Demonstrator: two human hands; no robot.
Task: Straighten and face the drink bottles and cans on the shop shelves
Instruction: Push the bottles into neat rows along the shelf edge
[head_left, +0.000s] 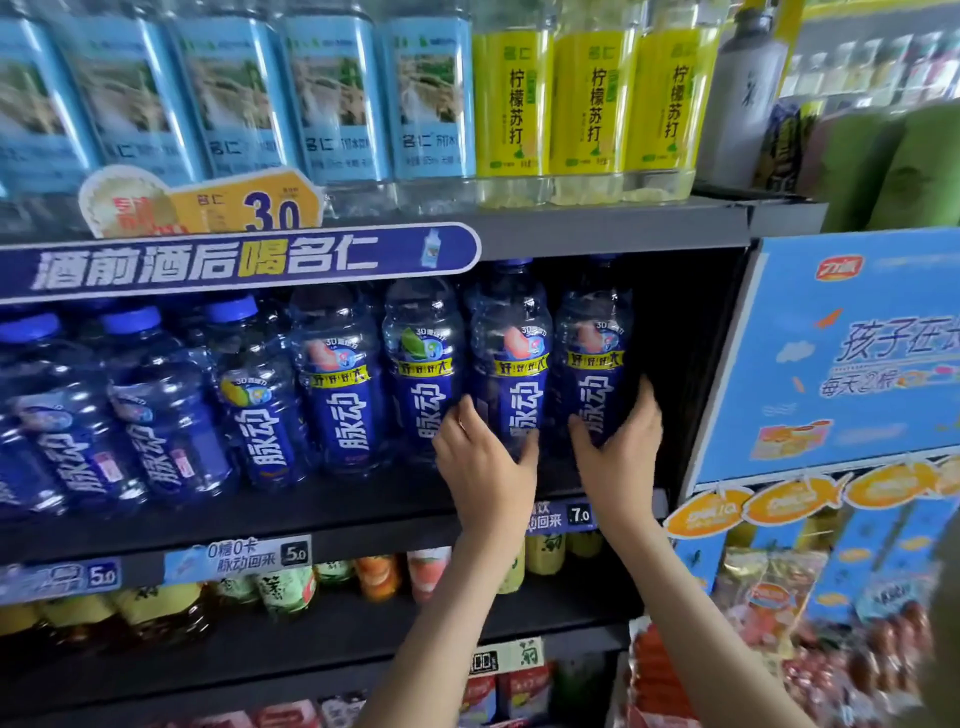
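Both arms reach up to the middle shelf (363, 512). The left hand (483, 457) wraps the lower part of the second blue bottle from the end (511, 364), thumb on its right side. The right hand (618, 441) cups the end blue bottle (592, 358) beside it. Both bottles stand upright, labels forward. A blue cardboard display (852, 353) stands close on the right, and lemon soda bottles (587, 104) stand on the shelf above.
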